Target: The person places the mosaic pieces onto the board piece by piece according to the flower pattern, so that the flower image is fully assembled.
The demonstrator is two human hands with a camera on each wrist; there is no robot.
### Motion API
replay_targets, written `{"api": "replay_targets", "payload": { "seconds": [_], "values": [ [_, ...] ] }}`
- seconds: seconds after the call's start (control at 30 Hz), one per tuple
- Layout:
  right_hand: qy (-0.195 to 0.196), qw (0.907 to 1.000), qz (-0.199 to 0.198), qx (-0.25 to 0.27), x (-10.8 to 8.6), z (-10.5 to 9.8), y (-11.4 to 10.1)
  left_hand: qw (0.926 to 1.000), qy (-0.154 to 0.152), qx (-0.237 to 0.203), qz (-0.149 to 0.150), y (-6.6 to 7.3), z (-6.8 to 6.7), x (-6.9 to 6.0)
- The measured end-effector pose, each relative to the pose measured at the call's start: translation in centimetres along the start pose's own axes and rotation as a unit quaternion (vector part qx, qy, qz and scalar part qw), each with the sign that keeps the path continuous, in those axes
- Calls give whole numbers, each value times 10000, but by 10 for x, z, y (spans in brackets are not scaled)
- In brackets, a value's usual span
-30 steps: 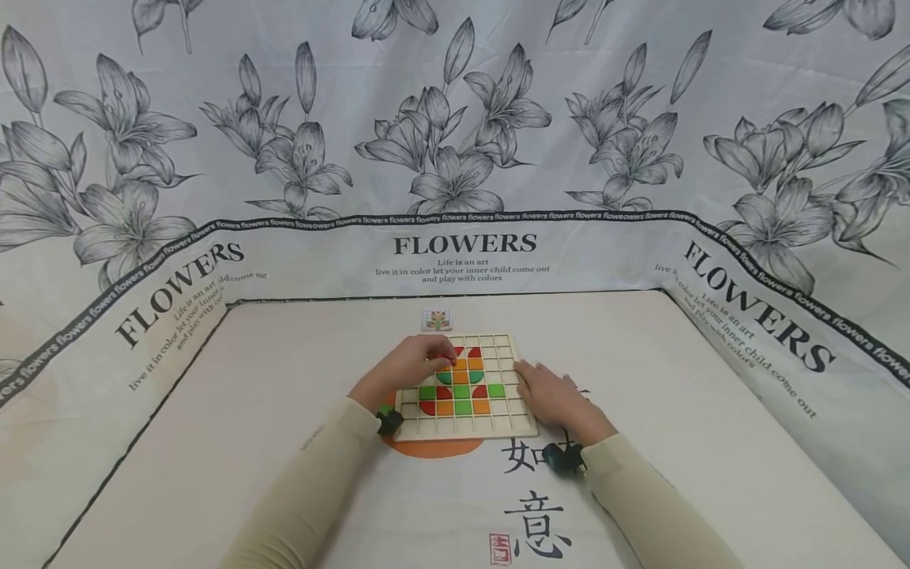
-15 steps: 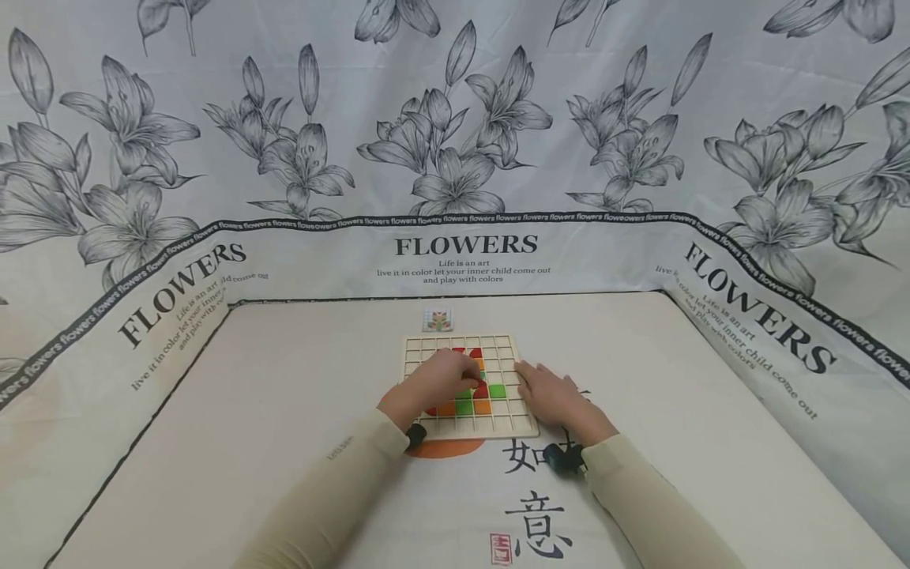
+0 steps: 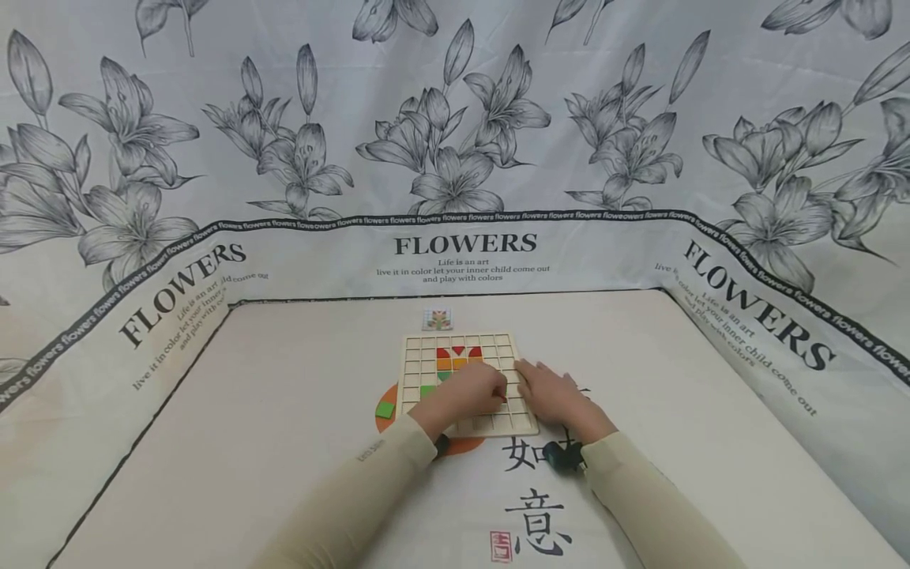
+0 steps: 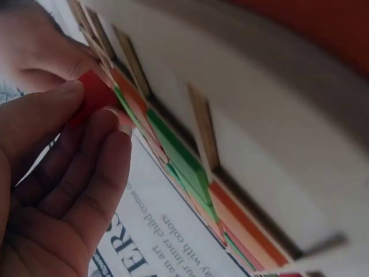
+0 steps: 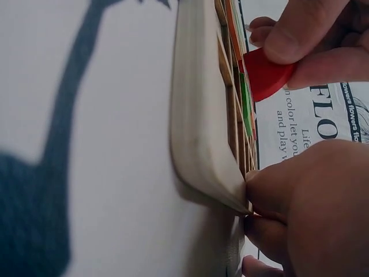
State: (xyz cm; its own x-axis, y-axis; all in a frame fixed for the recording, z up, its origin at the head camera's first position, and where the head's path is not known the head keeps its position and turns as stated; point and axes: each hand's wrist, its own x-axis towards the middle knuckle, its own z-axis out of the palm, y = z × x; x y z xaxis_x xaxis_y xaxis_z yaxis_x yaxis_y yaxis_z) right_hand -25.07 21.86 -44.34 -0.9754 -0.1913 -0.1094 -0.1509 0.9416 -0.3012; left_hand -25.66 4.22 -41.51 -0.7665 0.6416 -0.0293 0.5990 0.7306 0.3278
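In the head view my left hand (image 3: 465, 391) reaches over the lower right of the wooden grid board (image 3: 502, 342). Its thumb and fingers pinch a red tile (image 5: 268, 72) with one curved side, held just off the board in the wrist views. Red, orange and green tiles fill several cells, among them an orange tile (image 3: 444, 364) and a red triangle (image 3: 458, 351); my left hand hides part of the pattern. At the board's right edge, my right hand (image 3: 558, 395) holds the rim, with thumb and finger at the edge in the right wrist view.
A small pattern card (image 3: 437, 319) lies behind the board. One loose green tile (image 3: 385, 409) lies to its left, on an orange printed circle (image 3: 455, 446). Dark printed characters (image 3: 540, 521) mark the cloth in front. A flower-printed curtain (image 3: 462, 261) closes off the back.
My left hand has moved right and toward me across the board, from the upper red tiles to the lower right. A red tile now fills the upper left of the pattern. My right hand stays put.
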Motion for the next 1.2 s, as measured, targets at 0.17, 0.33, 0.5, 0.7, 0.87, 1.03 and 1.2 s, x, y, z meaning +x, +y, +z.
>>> {"api": "replay_targets", "payload": {
  "seconds": [0.17,0.33,0.5,0.7,0.87,1.03,1.2],
  "values": [
    [-23,10000,3,51,-2,-1,-1,9998,63,168,92,5,3,0],
    [-33,10000,-3,50,-2,-1,-1,9991,94,404,71,7,4,-1],
    [-43,10000,9,25,-2,-2,-1,9981,-129,599,-12,9,4,-2],
    [-23,10000,52,63,-1,-1,-1,9978,-340,552,-126,10,3,-2],
    [4,10000,27,68,-2,0,-1,9969,-526,577,-59,8,2,-3],
    [2,10000,10,63,-3,-1,-2,9962,-700,524,-34,8,-1,-5],
    [-26,9999,40,99,-3,-2,-3,9965,-698,456,-90,9,-3,-4]
  ]
}}
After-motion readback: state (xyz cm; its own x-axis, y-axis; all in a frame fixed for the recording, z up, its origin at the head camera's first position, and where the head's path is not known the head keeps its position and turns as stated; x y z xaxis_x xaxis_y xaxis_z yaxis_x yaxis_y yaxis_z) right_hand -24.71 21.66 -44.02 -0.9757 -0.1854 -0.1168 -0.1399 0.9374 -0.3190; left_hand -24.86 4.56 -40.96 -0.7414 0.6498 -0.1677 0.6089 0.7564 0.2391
